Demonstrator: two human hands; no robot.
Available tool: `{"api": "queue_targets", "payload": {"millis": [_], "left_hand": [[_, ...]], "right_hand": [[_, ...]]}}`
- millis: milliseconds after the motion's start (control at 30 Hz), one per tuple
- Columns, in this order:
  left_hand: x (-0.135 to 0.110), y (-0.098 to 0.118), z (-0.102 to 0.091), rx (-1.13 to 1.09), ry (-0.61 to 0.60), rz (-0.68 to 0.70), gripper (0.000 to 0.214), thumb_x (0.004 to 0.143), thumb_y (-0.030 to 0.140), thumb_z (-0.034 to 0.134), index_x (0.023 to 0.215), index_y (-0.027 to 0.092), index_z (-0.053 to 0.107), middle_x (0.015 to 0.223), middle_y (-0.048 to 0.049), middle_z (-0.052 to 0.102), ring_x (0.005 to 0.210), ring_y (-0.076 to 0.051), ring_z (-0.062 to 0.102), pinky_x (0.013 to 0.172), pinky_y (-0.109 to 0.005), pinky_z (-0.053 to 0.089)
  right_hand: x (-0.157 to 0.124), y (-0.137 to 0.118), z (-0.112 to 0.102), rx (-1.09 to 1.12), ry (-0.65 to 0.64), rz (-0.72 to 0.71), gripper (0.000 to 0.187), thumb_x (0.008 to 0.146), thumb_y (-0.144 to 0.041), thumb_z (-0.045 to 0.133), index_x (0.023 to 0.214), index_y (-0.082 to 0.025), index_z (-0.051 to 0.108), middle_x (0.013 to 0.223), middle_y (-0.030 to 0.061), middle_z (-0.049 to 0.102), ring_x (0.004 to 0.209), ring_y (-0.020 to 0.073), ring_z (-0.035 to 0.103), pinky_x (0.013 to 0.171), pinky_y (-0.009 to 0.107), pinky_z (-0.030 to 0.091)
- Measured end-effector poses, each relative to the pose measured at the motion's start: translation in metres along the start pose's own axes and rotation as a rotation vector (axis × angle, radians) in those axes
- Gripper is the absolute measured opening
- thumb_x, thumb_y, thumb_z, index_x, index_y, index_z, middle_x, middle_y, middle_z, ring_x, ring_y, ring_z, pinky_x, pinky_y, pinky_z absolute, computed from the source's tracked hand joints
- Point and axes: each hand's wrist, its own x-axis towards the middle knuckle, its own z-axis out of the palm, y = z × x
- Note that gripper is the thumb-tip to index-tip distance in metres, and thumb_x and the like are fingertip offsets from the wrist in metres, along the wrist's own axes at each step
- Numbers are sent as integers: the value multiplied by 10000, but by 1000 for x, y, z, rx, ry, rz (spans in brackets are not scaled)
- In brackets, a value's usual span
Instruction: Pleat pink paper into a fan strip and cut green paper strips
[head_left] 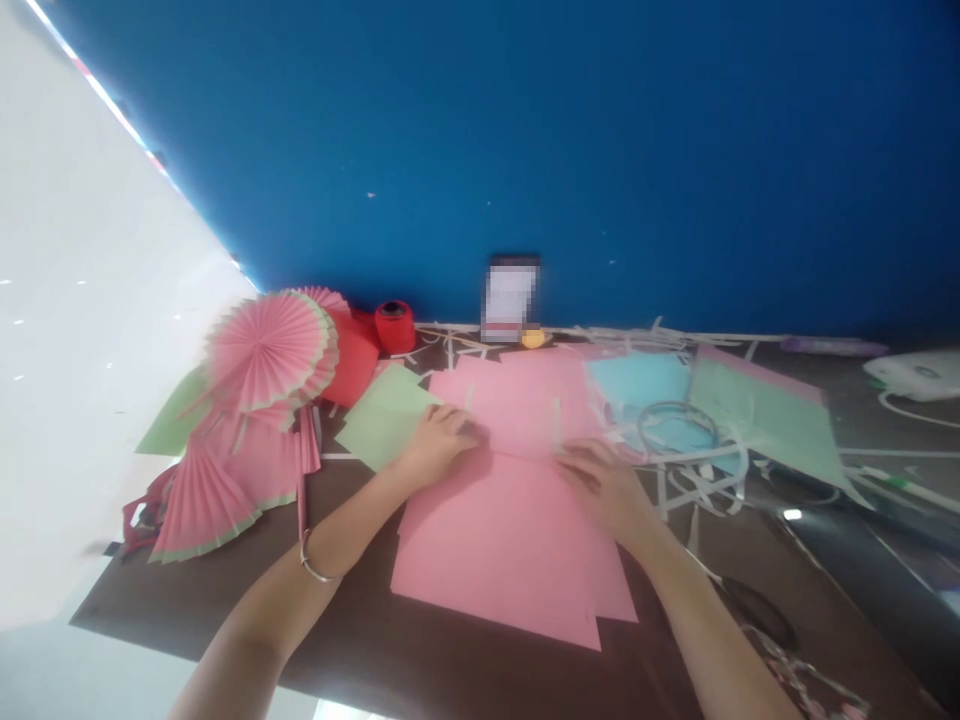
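A pink sheet of paper [502, 540] lies in front of me on the dark table [390, 650], with a crease running across it. My left hand [439, 440] rests on the sheet's left end at the crease, fingers curled and pressing down. My right hand [604, 485] lies on the same crease to the right, fingers bent onto the paper. More pink sheets [517, 395] lie under and behind it. A bangle circles my left wrist.
Pleated pink paper fans [266, 350] are piled at the left with green sheets [386, 415]. A red ribbon spool [395, 325] stands by the blue wall. Light blue and green sheets [757, 410], a clear tape ring [679, 425], paper strips and scissors [757, 610] lie at right.
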Motion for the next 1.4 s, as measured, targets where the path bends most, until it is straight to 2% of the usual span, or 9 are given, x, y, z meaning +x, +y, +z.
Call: {"api": "queue_targets", "payload": {"millis": [200, 300, 567, 667, 833, 933, 1067, 1267, 1400], "left_hand": [[1, 2, -1, 24, 43, -1, 193, 860, 279, 508, 954, 239, 671, 1030, -52, 611, 909, -196, 480, 809, -347, 331], [1, -1, 2, 20, 53, 25, 225, 895, 234, 452, 999, 234, 652, 1018, -47, 624, 924, -188, 496, 814, -334, 336], [4, -1, 1, -189, 92, 23, 244, 915, 209, 401, 967, 170, 637, 893, -69, 645, 860, -171, 548, 812, -311, 385], [6, 3, -5, -380, 103, -10, 251, 907, 257, 427, 884, 158, 656, 814, -62, 654, 781, -160, 567, 766, -298, 416], [9, 14, -26, -786, 37, -216, 251, 836, 361, 542, 815, 165, 697, 803, -52, 690, 716, -137, 597, 636, -237, 440], [9, 13, -28, -815, 14, -284, 252, 783, 401, 602, 795, 176, 716, 796, -46, 707, 693, -137, 602, 609, -231, 440], [8, 0, -11, -691, -23, -294, 235, 794, 396, 597, 833, 199, 719, 845, -29, 719, 736, -148, 614, 674, -251, 457], [5, -14, -3, -327, -13, 14, 216, 881, 291, 497, 927, 215, 695, 878, -32, 698, 827, -149, 594, 822, -288, 438], [3, -19, -5, -226, -53, 62, 241, 903, 232, 450, 1029, 206, 654, 960, -47, 666, 885, -146, 580, 820, -275, 449]], "right_hand": [[-2, -3, -5, -175, -128, -190, 289, 868, -125, 339, 962, -184, 606, 955, 106, 606, 904, 221, 583, 804, 377, 489], [1, -9, -7, -197, -77, -170, 271, 870, -136, 330, 970, -179, 578, 933, 111, 621, 898, 240, 577, 794, 407, 481], [3, -29, -8, 20, 71, 41, 153, 876, -280, 425, 878, -194, 552, 847, 74, 628, 833, 205, 588, 773, 359, 471], [4, -33, -14, 146, 108, 214, 189, 841, -355, 469, 785, -206, 571, 761, 44, 643, 710, 182, 596, 671, 313, 482], [4, -37, -32, 595, 26, 520, 264, 736, -468, 586, 717, -204, 580, 539, -21, 537, 440, 111, 466, 403, 233, 371], [6, -35, -34, 681, -49, 589, 293, 713, -487, 602, 714, -194, 593, 490, -36, 499, 391, 93, 421, 361, 222, 331], [10, -29, -24, 417, -74, 422, 279, 716, -462, 592, 651, -194, 635, 605, 23, 633, 562, 164, 573, 521, 279, 464], [10, -24, -12, 199, -36, 251, 230, 795, -375, 519, 715, -214, 663, 730, 45, 682, 667, 199, 620, 632, 329, 499], [8, -19, -10, 139, -43, 140, 222, 837, -317, 480, 787, -218, 672, 778, 49, 668, 732, 197, 619, 684, 337, 498]]}}
